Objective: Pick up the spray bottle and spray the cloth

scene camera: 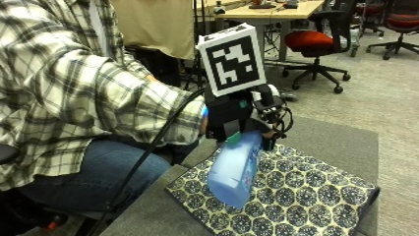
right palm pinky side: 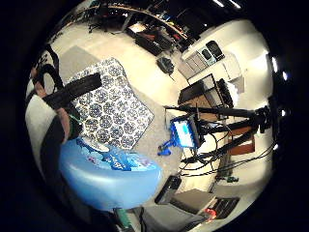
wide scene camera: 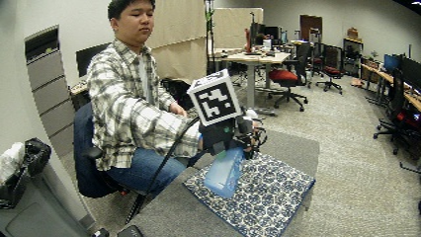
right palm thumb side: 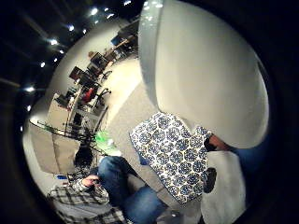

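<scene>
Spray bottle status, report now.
Right hand grips spray bottle, lifted off the table. Bottle hangs above patterned cloth. Nothing in the way.

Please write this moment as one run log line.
right hand: holds blue spray bottle | bottle: lifted above patterned cloth | cloth: flat on table

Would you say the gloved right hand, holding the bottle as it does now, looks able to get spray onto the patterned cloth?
Probably yes. The right hand grips the spray bottle directly above the patterned cloth, which lies flat on the table with nothing between them. Where the nozzle points cannot be seen.
</scene>
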`<action>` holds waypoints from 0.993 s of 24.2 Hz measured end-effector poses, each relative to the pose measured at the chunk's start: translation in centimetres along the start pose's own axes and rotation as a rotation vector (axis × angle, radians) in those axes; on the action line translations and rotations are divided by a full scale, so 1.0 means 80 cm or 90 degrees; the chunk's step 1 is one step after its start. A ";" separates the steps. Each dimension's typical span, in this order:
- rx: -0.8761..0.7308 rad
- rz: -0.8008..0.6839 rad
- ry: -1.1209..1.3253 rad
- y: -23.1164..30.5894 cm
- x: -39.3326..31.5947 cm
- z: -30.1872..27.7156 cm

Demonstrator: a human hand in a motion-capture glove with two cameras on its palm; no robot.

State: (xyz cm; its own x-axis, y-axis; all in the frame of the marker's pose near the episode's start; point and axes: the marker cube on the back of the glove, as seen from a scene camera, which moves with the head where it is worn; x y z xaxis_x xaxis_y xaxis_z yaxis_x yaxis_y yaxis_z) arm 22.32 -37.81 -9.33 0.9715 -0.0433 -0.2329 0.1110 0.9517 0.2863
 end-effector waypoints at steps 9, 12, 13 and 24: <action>-0.083 -0.081 0.074 -0.003 -0.028 0.039; -0.101 -0.090 0.094 -0.001 -0.030 0.046; -0.103 -0.091 0.098 -0.001 -0.030 0.048; -0.107 -0.098 0.092 0.006 -0.038 0.053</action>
State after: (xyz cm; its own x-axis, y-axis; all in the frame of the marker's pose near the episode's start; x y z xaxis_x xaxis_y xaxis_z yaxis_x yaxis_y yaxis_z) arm 20.27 -38.46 -4.55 0.9045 -0.1595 -0.3955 0.2076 0.9748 0.0816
